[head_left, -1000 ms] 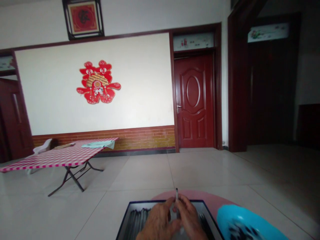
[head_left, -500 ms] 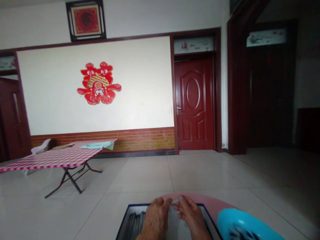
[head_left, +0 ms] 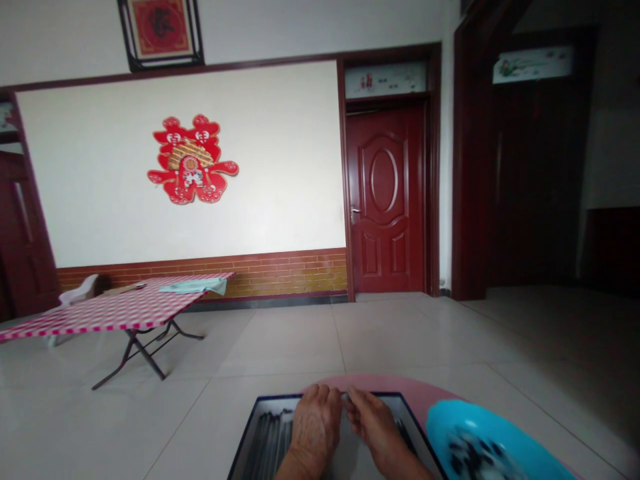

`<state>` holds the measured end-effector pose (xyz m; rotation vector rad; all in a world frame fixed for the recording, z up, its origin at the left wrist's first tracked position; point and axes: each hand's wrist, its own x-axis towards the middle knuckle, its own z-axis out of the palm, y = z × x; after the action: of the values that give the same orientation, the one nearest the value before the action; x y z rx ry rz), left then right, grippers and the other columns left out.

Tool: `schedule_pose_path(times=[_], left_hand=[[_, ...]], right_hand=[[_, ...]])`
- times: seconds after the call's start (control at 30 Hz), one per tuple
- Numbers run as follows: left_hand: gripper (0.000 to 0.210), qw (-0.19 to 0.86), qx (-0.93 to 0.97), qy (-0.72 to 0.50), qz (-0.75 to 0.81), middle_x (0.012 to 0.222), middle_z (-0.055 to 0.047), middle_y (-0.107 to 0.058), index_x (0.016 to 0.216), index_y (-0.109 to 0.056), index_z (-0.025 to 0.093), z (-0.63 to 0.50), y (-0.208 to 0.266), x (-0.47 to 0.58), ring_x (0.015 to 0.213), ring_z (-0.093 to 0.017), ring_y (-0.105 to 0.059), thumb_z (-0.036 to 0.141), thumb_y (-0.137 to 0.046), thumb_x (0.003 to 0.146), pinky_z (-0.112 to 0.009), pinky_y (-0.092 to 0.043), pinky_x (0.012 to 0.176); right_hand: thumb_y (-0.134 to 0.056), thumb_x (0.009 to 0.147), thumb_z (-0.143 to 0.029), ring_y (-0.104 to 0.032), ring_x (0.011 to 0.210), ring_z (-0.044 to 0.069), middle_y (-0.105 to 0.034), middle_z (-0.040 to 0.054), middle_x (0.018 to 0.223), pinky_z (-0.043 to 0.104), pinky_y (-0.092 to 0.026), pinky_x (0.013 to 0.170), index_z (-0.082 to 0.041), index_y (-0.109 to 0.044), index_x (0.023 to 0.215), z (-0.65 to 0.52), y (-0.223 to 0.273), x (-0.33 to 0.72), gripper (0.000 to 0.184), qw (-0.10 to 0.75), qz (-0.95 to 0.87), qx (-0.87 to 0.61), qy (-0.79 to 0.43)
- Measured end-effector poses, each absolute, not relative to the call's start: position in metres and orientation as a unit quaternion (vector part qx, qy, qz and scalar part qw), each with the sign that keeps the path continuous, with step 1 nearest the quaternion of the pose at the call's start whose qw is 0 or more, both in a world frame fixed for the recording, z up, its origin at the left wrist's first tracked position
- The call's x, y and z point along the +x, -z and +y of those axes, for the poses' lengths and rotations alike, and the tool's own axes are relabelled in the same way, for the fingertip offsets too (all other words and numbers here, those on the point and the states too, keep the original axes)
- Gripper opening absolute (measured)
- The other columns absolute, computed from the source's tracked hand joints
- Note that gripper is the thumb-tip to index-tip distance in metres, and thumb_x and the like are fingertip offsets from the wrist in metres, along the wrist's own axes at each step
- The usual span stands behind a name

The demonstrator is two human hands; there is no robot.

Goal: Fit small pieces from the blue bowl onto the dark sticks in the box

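Note:
My left hand [head_left: 316, 423] is closed with its back toward me, over a shallow tray [head_left: 327, 395] with dark blue edges. Beside it, my right hand [head_left: 373, 420] pinches a small pale piece [head_left: 345, 397] between thumb and fingers. The fingertips of both hands nearly meet at this piece, near the tray's far rim. What lies inside my left fingers is hidden. Slender dark rods [head_left: 267, 443], pen-like in shape, lie side by side in the tray's left part. A few more dark rods [head_left: 406, 435] show along its right side.
A bright blue basin [head_left: 470, 413] with blurred black and white small pieces [head_left: 483, 457] stands right of the tray. Both rest on a pink round surface [head_left: 420, 393]. Farther left stands a folding table [head_left: 115, 312] with a checked cover; a red door [head_left: 385, 200] is ahead.
Both hands have drawn closer together, and less of the pale piece shows between them. The view has tipped slightly downward, and more of the basin's contents is visible.

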<state>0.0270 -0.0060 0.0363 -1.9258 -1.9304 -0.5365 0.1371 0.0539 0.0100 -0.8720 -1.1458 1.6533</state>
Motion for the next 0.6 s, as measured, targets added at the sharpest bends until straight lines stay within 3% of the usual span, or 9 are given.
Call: schedule_pose_path(times=[0.17,0.43,0.5,0.6], left_hand=[[0.014,0.181,-0.671,0.188,-0.694,0.082,-0.001,-0.063,0.087,-0.059,0.024,-0.0098,-0.0355,0.021,0.077,-0.019,-0.056,0.026,-0.045,0.089,-0.027,-0.039,0.066],[0.018,0.177,-0.679,0.182,-0.689,0.081,0.0,-0.062,0.093,-0.058,0.027,-0.0107,-0.0334,0.017,0.077,-0.018,-0.057,0.023,-0.041,0.091,-0.025,-0.039,0.063],[0.018,0.175,-0.682,0.181,-0.687,0.082,0.0,-0.062,0.094,-0.058,0.027,-0.0107,-0.0337,0.0172,0.077,-0.019,-0.057,0.024,-0.041,0.09,-0.026,-0.039,0.063],[0.018,0.178,-0.687,0.175,-0.683,0.082,-0.001,-0.063,0.096,-0.058,0.027,-0.0107,-0.0331,0.0175,0.078,-0.019,-0.057,0.025,-0.042,0.09,-0.026,-0.039,0.064]], right_hand=[[-0.065,0.064,-0.044,-0.055,0.058,0.013,-0.062,-0.0002,0.062,0.022,-0.037,0.05,-0.017,-0.066,0.073,0.0525,-0.012,0.1377,0.028,0.458,-0.496,-0.326,-0.661],[-0.064,0.062,-0.035,-0.061,0.088,0.02,-0.066,0.0057,0.101,0.026,-0.045,0.062,-0.022,-0.063,0.094,0.0463,-0.0193,0.1405,0.035,0.444,-0.457,-0.342,-0.69],[-0.06,0.066,-0.04,-0.062,0.083,0.02,-0.067,0.0068,0.096,0.026,-0.045,0.059,-0.02,-0.062,0.094,0.0464,-0.0182,0.1389,0.034,0.441,-0.448,-0.355,-0.692],[-0.054,0.071,-0.048,-0.059,0.066,0.017,-0.065,0.0056,0.072,0.024,-0.04,0.051,-0.016,-0.064,0.081,0.0484,-0.0157,0.1364,0.035,0.433,-0.487,-0.39,-0.651]])
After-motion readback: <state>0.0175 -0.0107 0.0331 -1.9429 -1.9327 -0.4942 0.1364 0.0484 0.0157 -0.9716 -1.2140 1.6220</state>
